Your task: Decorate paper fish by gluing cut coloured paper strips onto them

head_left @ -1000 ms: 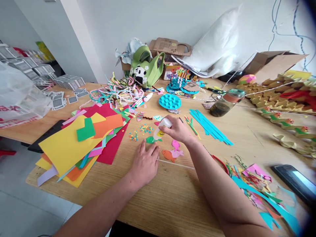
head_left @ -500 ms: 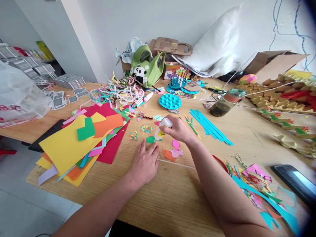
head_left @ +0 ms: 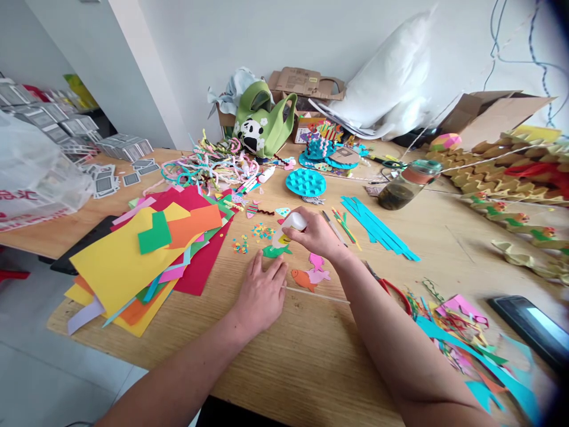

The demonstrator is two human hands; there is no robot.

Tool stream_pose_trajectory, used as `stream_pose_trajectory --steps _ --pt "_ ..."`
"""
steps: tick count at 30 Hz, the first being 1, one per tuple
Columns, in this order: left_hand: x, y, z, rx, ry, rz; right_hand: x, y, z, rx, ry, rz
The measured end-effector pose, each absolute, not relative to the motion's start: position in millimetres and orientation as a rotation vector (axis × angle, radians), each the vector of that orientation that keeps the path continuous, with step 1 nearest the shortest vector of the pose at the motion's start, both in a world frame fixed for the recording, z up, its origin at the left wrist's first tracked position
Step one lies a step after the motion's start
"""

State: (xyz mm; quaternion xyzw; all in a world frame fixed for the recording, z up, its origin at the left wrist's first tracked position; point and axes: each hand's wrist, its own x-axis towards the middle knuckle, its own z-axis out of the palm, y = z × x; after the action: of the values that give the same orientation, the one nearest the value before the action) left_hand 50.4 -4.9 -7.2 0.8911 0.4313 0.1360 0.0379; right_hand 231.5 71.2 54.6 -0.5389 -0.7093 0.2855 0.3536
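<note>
My right hand (head_left: 313,232) grips a white glue bottle (head_left: 291,228), tilted with its nozzle down over a green paper fish (head_left: 274,252). My left hand (head_left: 263,290) lies on the table with its fingers spread, the fingertips at the near edge of the green fish. Just right of it are an orange paper fish (head_left: 303,280) and pink paper fish (head_left: 316,261). Small coloured paper dots (head_left: 263,231) lie beyond the green fish, near a striped paper fish (head_left: 252,209).
Stacked coloured paper (head_left: 115,255) lies left. Red-handled scissors (head_left: 395,290), paper scraps (head_left: 466,332) and a phone (head_left: 528,326) are right. Farther back are blue strips (head_left: 377,228), a jar (head_left: 406,187), a blue disc (head_left: 306,182) and a green panda bag (head_left: 267,127).
My right hand and the glue bottle have shifted slightly left over the green fish. More of the scissors now shows beside my right forearm. My left hand has stayed in place.
</note>
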Motion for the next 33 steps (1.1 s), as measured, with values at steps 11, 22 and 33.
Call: stream_pose_trajectory --steps 11,22,33 --pt "50.0 -5.0 -7.7 2.755 1.338 0.412 228.3 71.2 52.5 -1.380 -1.827 0.759" --pt "49.8 -4.5 -10.0 2.757 1.324 0.423 236.7 70.0 64.3 -1.500 -1.856 0.607" --pt "49.3 -4.4 -10.9 2.752 1.321 0.435 230.2 69.5 56.9 -1.386 -1.882 0.755"
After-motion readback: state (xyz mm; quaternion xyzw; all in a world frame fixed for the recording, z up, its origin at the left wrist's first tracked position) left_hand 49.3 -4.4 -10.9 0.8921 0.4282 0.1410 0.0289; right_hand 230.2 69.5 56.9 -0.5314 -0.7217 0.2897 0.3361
